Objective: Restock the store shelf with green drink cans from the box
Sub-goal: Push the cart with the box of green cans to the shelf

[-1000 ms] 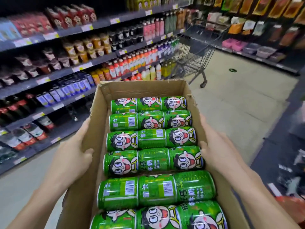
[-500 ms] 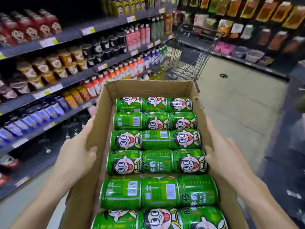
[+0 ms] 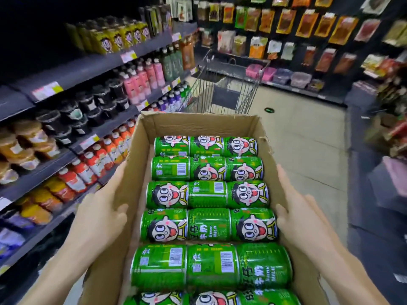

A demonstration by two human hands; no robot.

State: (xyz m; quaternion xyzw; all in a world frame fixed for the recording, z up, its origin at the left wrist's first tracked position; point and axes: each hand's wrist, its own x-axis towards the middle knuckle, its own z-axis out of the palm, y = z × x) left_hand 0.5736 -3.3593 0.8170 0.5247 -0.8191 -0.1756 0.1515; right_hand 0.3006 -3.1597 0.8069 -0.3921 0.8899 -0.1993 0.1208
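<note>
Item 1: cardboard box, open-topped, held at chest level in a shop aisle, long axis pointing away from the wearer.

Item 2: green drink cans, lying on their sides inside the box, 3 across per row, 6 rows visible, the nearest row cut off by the frame edge. Cartoon faces and barcodes faced up in mixed order.

Item 3: left hand, palm flat against the box's left outer wall, fingers extended forward along the cardboard, thumb hooked over the rim.

Item 4: right hand, pressed against the right wall in the same manner, fingers straight along the side, thumb resting at the rim just beside a can.

Item 5: store shelf at left, dark tiers stocked with bottles, cups and yellow cartons, price tags along the edges.

Item 6: wire shopping cart, standing beyond the box's far end.

Item 7: hanging snack packets on the far wall.
</note>
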